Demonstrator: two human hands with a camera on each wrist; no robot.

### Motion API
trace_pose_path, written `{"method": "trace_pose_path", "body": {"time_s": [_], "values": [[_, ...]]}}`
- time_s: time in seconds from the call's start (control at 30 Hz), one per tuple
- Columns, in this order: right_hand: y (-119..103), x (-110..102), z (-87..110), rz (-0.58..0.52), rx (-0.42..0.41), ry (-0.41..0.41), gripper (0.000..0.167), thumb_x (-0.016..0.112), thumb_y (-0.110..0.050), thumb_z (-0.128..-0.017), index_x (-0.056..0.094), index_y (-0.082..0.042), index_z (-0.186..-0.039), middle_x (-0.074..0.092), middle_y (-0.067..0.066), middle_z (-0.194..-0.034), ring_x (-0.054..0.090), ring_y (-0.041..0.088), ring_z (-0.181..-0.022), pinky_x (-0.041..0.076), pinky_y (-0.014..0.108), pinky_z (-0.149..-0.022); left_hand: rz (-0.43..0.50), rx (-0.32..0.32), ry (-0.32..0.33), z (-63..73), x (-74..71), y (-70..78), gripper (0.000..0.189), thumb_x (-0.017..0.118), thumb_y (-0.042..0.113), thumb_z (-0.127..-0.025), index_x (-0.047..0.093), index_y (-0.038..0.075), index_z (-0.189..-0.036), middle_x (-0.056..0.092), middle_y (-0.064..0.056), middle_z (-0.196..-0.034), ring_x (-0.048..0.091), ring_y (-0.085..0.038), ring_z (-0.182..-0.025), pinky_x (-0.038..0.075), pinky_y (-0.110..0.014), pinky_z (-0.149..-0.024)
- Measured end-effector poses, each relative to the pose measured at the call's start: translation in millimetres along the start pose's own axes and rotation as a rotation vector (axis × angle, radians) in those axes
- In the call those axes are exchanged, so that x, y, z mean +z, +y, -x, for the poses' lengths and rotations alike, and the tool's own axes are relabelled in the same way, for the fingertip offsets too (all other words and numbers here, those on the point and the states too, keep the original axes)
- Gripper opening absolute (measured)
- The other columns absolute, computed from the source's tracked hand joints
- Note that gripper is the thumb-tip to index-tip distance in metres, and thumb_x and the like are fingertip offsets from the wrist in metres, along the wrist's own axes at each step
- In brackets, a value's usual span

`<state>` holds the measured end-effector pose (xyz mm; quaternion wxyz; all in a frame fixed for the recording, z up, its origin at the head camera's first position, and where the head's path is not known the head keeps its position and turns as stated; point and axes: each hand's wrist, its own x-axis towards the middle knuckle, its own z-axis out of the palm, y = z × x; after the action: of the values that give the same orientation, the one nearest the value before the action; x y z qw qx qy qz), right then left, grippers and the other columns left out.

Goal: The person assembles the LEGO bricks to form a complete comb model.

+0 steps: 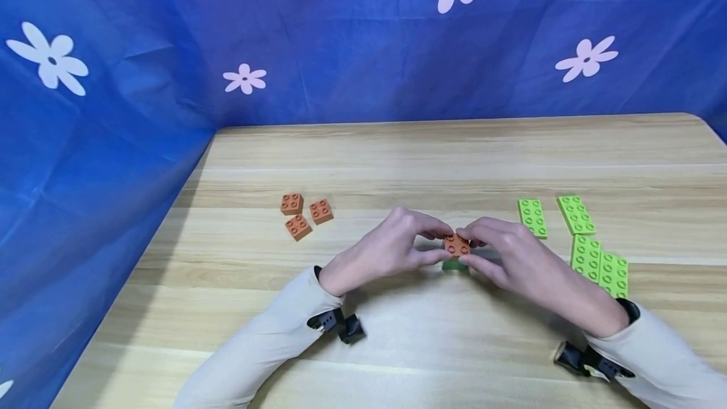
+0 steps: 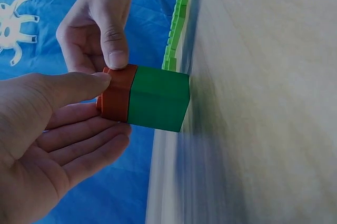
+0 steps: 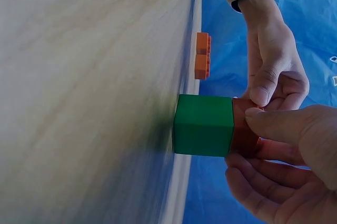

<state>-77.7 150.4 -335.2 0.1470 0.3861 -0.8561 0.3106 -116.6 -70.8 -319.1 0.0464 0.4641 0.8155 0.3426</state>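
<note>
In the head view, an orange-brown toy brick [image 1: 457,245] with studs on top sits on a taller dark green block [image 1: 453,265]. My left hand [image 1: 392,243] pinches the brick from the left between thumb and fingers. From the opposite side, my right hand [image 1: 511,251] pinches the same brick. Both wrist views show the brick flush against the green block [image 2: 159,99], with the thumbs on the brick's near side. The block's lower end stands at the tabletop [image 3: 95,98].
Three loose orange-brown bricks [image 1: 298,227] lie on the table to the left. Several flat light-green bricks [image 1: 585,257] lie at the right, close to my right forearm. Behind the table hangs a blue cloth [image 1: 352,36] with white flowers.
</note>
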Motion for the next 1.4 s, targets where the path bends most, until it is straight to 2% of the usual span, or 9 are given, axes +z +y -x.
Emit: {"method": "trace_pose_path", "body": {"time_s": [0.3,0.73,1.03,1.23,1.4], "values": [[2,0,0.6,-0.014,0.005,0.006,0.029,0.079,-0.007,-0.076,0.068,-0.003,-0.103,0.071,0.006,-0.097,0.069,0.019,-0.085,0.059,0.029,-0.074,0.021,0.001,0.032,0.4,3.0,-1.1,0.026,0.076,0.012,-0.083,0.071,0.001,-0.106,0.073,-0.009,-0.1,0.07,-0.016,-0.091,0.052,-0.014,-0.082],[2,2,3.0,-0.014,0.041,-0.028,0.035,0.079,-0.009,-0.077,0.067,0.001,-0.108,0.07,0.01,-0.102,0.069,0.021,-0.089,0.058,0.029,-0.076,-0.022,0.01,0.04,2.4,4.5,-0.9,0.029,0.076,0.013,-0.082,0.071,0.002,-0.109,0.073,-0.007,-0.104,0.068,-0.014,-0.098,0.05,-0.014,-0.086],[3,2,3.6,0.008,0.021,-0.021,0.036,0.079,-0.011,-0.077,0.067,0.001,-0.109,0.07,0.01,-0.102,0.069,0.021,-0.091,0.059,0.03,-0.077,-0.069,0.035,0.06,3.1,6.6,0.5,0.032,0.078,0.016,-0.082,0.071,0.0,-0.109,0.073,-0.009,-0.103,0.069,-0.015,-0.096,0.05,-0.013,-0.086],[6,-1,6.1,0.032,0.011,-0.026,0.039,0.078,-0.013,-0.078,0.066,0.002,-0.112,0.069,0.012,-0.105,0.068,0.023,-0.094,0.058,0.033,-0.079,-0.071,0.014,0.06,3.0,7.1,1.9,0.033,0.078,0.016,-0.082,0.071,0.0,-0.109,0.073,-0.01,-0.103,0.069,-0.017,-0.095,0.052,-0.016,-0.084],[13,-11,11.8,0.033,0.049,-0.02,0.039,0.079,-0.013,-0.078,0.067,0.001,-0.113,0.07,0.01,-0.106,0.068,0.02,-0.088,0.059,0.034,-0.074,-0.068,-0.022,0.041,3.3,7.3,3.0,0.035,0.078,0.016,-0.082,0.07,-0.002,-0.11,0.072,-0.011,-0.103,0.07,-0.02,-0.093,0.054,-0.019,-0.084]]}}
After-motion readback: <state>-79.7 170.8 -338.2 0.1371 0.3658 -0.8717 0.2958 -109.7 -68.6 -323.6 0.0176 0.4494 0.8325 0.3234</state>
